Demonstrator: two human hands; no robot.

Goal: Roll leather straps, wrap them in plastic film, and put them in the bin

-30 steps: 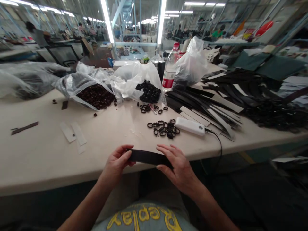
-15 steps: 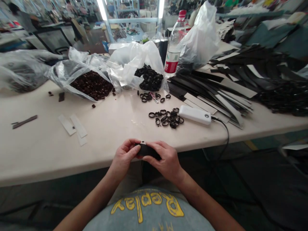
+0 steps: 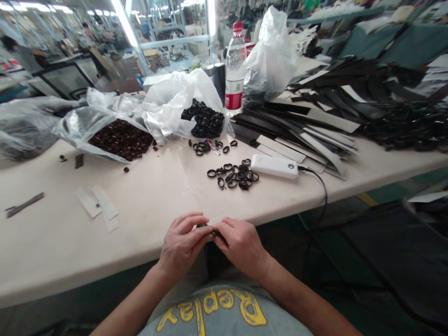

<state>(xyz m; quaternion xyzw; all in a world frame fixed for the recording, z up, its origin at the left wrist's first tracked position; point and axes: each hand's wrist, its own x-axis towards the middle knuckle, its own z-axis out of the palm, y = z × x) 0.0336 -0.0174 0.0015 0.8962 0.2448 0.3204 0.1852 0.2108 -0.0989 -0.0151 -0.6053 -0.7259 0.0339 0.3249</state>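
My fingertips meet at the near edge of the table (image 3: 147,219), where both hands pinch a small black piece (image 3: 209,229) between them; most of it is hidden under the fingers, so I cannot tell its shape. My left hand (image 3: 182,244) curls over it from the left, thumb and forefinger closed on it, and my right hand (image 3: 241,243) clamps it from the right, knuckles up, the two hands touching. Just beyond the hands, further onto the table, lies a loose cluster of black rings (image 3: 234,175), and right beside that cluster sits a white power bank (image 3: 275,166) with a black cable (image 3: 320,196) running off the table's edge. Behind the cluster is a smaller scatter of rings (image 3: 206,147) at the mouth of a clear bag of black rings (image 3: 202,120). Left of that bag, another bag holds brown rings (image 3: 121,139). Behind the black-ring bag stands a water bottle (image 3: 235,70) with a red cap and label. To the right of the power bank a heap of black strips (image 3: 315,126) covers that end of the table. Toward the table's left side, well apart from my hands, lie white paper slips (image 3: 96,204) and a dark strip (image 3: 24,205).
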